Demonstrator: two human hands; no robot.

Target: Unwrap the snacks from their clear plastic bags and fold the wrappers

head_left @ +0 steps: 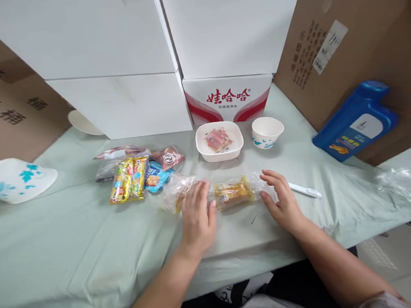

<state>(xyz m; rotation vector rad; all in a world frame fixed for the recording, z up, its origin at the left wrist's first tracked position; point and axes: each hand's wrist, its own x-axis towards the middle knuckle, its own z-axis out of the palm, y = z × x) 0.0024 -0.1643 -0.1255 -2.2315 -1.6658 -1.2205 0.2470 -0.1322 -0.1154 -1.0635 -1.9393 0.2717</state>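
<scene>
My left hand (pixel 198 218) lies over the left part of a clear plastic bag (pixel 259 184), its fingers stretched out and touching the film. Inside the bag a yellow-wrapped snack (pixel 232 193) shows between my two hands. At the bag's right end is my right hand (pixel 282 199), thumb and fingers apart, with nothing gripped. Part of the bag is hidden under my left hand. Behind it, a white square bowl (pixel 221 157) holds pink-and-clear small packets (pixel 218 139). A round paper bowl (pixel 267 132) with blue leaf print stands to its right.
Left of the bag lie yellow snack packets (pixel 129 179), a blue packet (pixel 157 176) and a brown-red packet (pixel 168 157). A white stick-like tool (pixel 305 190) rests by my right hand. A blue bottle (pixel 354 121) leans at the right. White boxes (pixel 117 104) and cardboard boxes (pixel 328 47) wall the back and sides.
</scene>
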